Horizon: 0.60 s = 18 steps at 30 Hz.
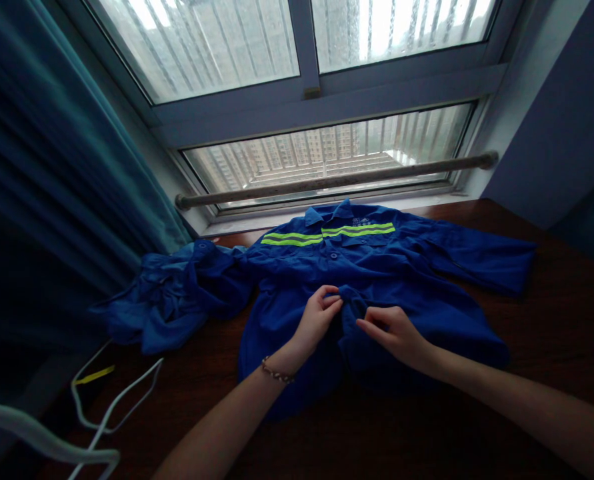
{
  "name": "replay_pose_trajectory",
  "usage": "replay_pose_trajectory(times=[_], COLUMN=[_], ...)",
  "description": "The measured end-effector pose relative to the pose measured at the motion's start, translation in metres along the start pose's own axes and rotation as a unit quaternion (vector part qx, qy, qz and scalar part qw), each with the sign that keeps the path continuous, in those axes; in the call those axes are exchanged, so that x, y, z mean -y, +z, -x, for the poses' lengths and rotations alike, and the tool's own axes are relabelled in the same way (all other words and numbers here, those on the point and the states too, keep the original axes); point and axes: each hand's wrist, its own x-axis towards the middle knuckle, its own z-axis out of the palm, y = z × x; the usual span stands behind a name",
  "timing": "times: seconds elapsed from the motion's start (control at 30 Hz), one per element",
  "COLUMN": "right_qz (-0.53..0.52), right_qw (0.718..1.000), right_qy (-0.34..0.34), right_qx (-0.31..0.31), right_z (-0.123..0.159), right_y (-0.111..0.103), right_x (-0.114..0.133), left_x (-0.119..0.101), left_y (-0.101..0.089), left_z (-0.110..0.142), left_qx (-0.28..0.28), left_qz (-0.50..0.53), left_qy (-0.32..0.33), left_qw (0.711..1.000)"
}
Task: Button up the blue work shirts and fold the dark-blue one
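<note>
A blue work jacket (297,320) with yellow-green reflective stripes across the chest lies spread out, collar toward the window. My left hand (319,313) is closed in a pinch on the edge of its front, lifting a fold of cloth at the middle. Just right of that fold, my right hand (394,333) has its fingers curled and its thumb stretched toward the cloth; what lies between its fingertips, if anything, is too small to tell. A button (333,256) shows on the front above my hands. The jacket's right-side sleeve (497,263) is stretched out sideways.
More blue cloth (171,300) lies bunched at the left, by the curtain (67,133). White wire hangers (111,427) and a yellow strip (95,375) are at the lower left. A metal rail (337,181) crosses the window behind the dark wooden surface (567,313).
</note>
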Motion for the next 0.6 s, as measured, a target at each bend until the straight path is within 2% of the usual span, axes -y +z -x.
replay_pose_trajectory(times=[0.07,0.13,0.23,0.33,0.43,0.5,0.6], right_qz=[0.138,0.253,0.339,0.354,0.357,0.335,0.273], right_qw=[0.985,0.953,0.929,0.928,0.929,0.939,0.961], right_qy=[-0.098,-0.154,-0.14,-0.105,-0.088,-0.068,-0.045], right_qx=[0.032,0.057,0.054,0.043,0.036,0.023,0.01], right_z=[0.005,0.008,0.007,0.002,-0.004,-0.007,-0.009], right_y=[0.004,0.009,0.015,0.016,0.012,0.009,0.005], right_x=[0.003,0.002,-0.006,-0.016,-0.026,-0.031,-0.036], left_x=[0.003,0.002,-0.005,-0.017,-0.025,-0.026,-0.023], left_y=[-0.011,-0.022,-0.033,-0.035,-0.03,-0.023,-0.015], left_z=[-0.012,-0.021,-0.024,-0.015,0.002,0.013,0.024], left_qx=[0.001,0.01,0.043,0.039,0.002,0.015,0.047], left_qz=[-0.024,-0.05,-0.098,-0.213,-0.377,-0.449,-0.504], left_qy=[0.016,0.028,0.048,0.074,0.093,0.09,0.095], left_qw=[1.0,0.998,0.993,0.973,0.921,0.889,0.857])
